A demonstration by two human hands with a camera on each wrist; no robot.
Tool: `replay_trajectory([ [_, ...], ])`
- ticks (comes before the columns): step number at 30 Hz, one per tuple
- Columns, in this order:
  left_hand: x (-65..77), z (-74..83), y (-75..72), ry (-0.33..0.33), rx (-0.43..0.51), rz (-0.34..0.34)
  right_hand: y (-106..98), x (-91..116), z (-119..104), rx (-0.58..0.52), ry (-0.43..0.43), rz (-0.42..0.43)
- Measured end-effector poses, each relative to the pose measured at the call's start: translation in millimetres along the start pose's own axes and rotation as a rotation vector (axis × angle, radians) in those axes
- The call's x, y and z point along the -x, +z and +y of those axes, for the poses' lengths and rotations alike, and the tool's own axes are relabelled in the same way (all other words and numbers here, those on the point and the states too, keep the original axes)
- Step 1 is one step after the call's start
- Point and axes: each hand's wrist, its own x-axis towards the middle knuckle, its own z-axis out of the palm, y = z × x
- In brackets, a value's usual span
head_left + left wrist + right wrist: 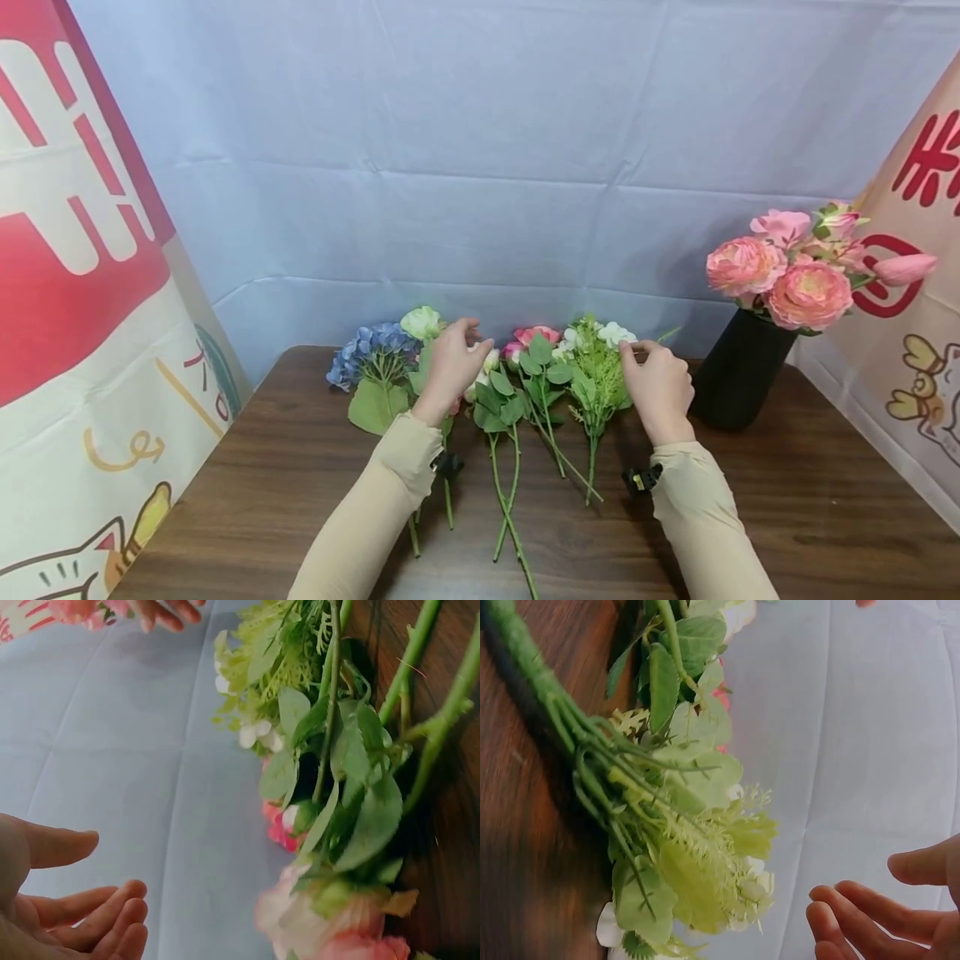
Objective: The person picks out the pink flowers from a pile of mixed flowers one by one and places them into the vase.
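Note:
My left hand (452, 367) hovers over the flowers on the left, its fingers loosely bent with nothing in them. Around it lie a blue hydrangea (372, 350) and a pale green-white bloom (422, 322). In the left wrist view, a blurred pink-white rose (322, 915) shows beside that hand. My right hand (660, 387) is held above the table by a bunch of greenery with white blossoms (597, 383). In the right wrist view the thumb and fingers stand apart, clear of the bunch. Between the hands, pink roses (536, 335) lie with crossed green stems (506, 500).
A black vase (738, 371) with pink flowers (810, 292) stands at the back right of the brown wooden table (285, 500). A pale blue cloth (480, 167) hangs behind it. Printed banners (90, 350) flank both sides.

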Motion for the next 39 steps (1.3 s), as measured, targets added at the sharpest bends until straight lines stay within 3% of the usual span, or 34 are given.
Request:
replay_trajectory([
  [9,-17.5,12.0,26.6,-0.018,-0.054,-0.089,0,1,-4,-0.001,0.001,0.002],
  [15,-27.9,12.1,47.6,-0.038,-0.116,-0.097,0,1,-5,0.004,0.006,-0.006],
  [28,-32.5,12.7,91.0,0.049,-0.242,-0.110,-1,2,-6,0.007,0.008,-0.015],
  [35,-32.2,16.4,104.0,-0.002,-0.380,-0.099,-1,1,-5,0.005,0.013,-0.012],
  [39,-35.1,16.8,110.2,-0.051,-0.450,-0.131,-1,1,-4,0.000,0.014,-0.014],
])
